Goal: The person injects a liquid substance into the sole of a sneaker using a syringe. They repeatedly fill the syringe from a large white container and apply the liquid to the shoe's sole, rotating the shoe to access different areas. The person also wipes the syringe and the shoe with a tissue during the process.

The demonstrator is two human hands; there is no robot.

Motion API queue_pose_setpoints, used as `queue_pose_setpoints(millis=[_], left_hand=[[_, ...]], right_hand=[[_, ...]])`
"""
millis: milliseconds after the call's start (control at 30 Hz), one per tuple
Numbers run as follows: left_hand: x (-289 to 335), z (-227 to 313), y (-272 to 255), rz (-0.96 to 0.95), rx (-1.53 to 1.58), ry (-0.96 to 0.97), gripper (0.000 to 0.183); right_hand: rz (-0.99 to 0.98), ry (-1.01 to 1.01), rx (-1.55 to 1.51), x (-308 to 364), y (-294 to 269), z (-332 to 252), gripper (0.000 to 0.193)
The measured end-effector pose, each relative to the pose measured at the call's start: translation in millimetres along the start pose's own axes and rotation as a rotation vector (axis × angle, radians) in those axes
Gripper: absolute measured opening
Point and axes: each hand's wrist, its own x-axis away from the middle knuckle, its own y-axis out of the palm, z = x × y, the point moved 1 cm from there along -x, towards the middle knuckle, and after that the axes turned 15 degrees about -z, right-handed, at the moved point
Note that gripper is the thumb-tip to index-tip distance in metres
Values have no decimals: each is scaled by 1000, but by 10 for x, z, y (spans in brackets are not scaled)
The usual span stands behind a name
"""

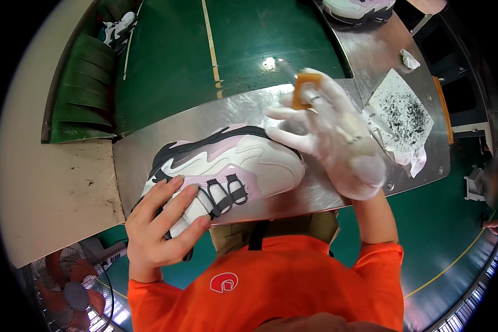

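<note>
A white, pale pink and black sneaker [243, 160] lies on its side on the metal table. Its toe points right, its dark sole edge faces away from me, and its black laces face me. My left hand [163, 221] is bare and grips the sneaker around its tongue and ankle opening, fingers on the upper. Above and right of the toe, my right hand [337, 130] wears a white glove and is partly smeared by motion. Between its fingers is a small amber-coloured block [306, 91]; a pale, blurred tip shows beside it, too unclear to name.
A white sheet with black specks [401, 113] lies on the right, near a crumpled white scrap [409, 59]. Another sneaker [359, 11] stands at the far right. Beyond the metal edge [249, 108] runs a green belt [171, 66]. A fan [74, 293] is at lower left.
</note>
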Motion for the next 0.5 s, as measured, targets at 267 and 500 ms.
queue_pose_setpoints(millis=[267, 500], left_hand=[[0, 4, -1, 5, -11, 16, 29], [11, 7, 16, 10, -21, 46, 27]], right_hand=[[-183, 20, 222, 36, -132, 123, 91], [159, 94, 105, 347, -41, -137, 68]])
